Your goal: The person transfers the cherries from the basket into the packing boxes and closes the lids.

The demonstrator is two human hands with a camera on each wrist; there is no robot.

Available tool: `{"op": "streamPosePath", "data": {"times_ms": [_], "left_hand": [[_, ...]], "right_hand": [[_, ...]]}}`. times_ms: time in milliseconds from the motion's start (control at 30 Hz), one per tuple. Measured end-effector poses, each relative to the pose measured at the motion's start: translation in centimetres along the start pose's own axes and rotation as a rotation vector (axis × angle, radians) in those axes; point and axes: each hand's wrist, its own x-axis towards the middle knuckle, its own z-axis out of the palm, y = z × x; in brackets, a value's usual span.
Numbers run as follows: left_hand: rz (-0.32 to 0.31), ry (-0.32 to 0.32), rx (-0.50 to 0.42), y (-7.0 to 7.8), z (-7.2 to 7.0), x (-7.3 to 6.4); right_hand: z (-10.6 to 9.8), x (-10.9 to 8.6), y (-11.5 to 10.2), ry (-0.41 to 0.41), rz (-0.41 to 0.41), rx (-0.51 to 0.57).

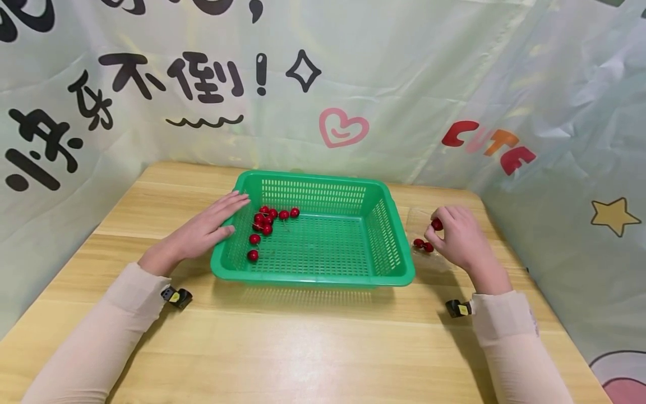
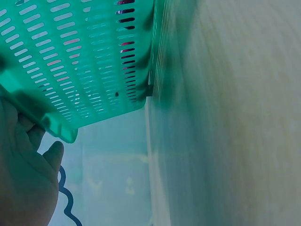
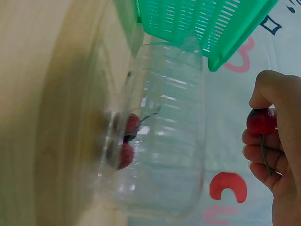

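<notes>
A green plastic basket point(image 1: 323, 279) stands mid-table, with several red cherries point(image 1: 267, 220) gathered toward its left side. My left hand point(image 1: 209, 224) rests on the basket's left rim, fingers extended over the edge; the left wrist view shows it beside the slotted wall point(image 2: 70, 61). To the basket's right, my right hand point(image 1: 461, 238) pinches one cherry point(image 3: 261, 122) between thumb and fingers, its green stem hanging down. That hand is above a clear plastic box point(image 3: 174, 127), in which two more cherries point(image 1: 423, 245) lie.
The wooden table point(image 1: 303, 342) reaches up to a printed cloth backdrop point(image 1: 404, 84) behind and at both sides. The clear box sits close to the basket's right wall. Small black wrist cameras point(image 1: 176, 297) are worn at both cuffs.
</notes>
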Motion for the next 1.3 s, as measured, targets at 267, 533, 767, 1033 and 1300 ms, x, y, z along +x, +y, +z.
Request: {"op": "streamPosePath", "data": {"times_ms": [267,533,767,1033,1300], "left_hand": [[0.000,0.002,0.005,-0.1,-0.1,0.0],[0.006,0.007,0.005,0.0,0.0,-0.1],[0.001,0.003,-0.004,0.1,0.0,0.0],[-0.008,-0.003,0.001,0.1,0.0,0.0],[-0.003,0.000,0.004,0.1,0.0,0.0]], "right_hand": [[0.6,-1.5,0.3,-0.084,0.126,0.012],[0.9,-2.0,0.5,-0.196,0.242,0.017],[0.9,-2.5,1.0,-0.259,0.277,0.004],[0.8,-2.7,1.4,-0.358,0.339,0.022],[0.9,-2.8,1.3,-0.445,0.362,0.025]]}}
